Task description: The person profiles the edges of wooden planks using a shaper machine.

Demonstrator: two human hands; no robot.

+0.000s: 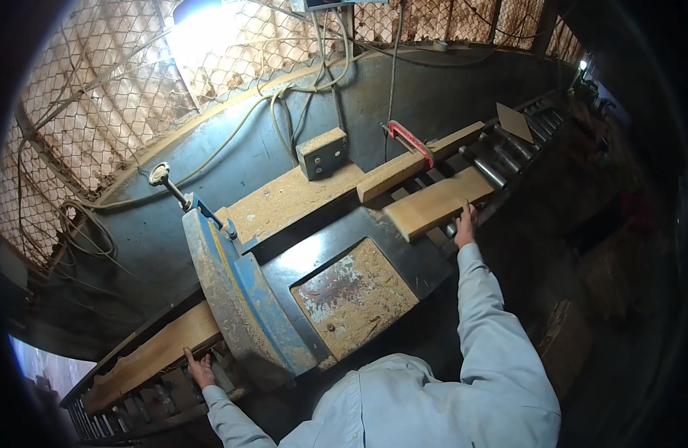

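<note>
On the right, a short, thick wooden plank (437,203) lies partly on metal rollers at the end of the dark machine table (284,261). My right hand (465,225) grips its near edge, fingers bent over the side. To the left, a longer wooden board (153,357) with a wavy far edge rests on another roller track, its inner end hidden behind the blue machine housing (243,291). My left hand (200,369) is beside that board, fingers apart, the index fingertip at its near edge.
A red clamp (411,142) holds a wooden guide rail (422,163) behind the plank. Sawdust covers the recessed panel (355,299) and the switch box (321,153). A hand wheel (159,174) stands atop the housing. Cables (276,112) hang along the metal wall; rollers (508,153) continue right.
</note>
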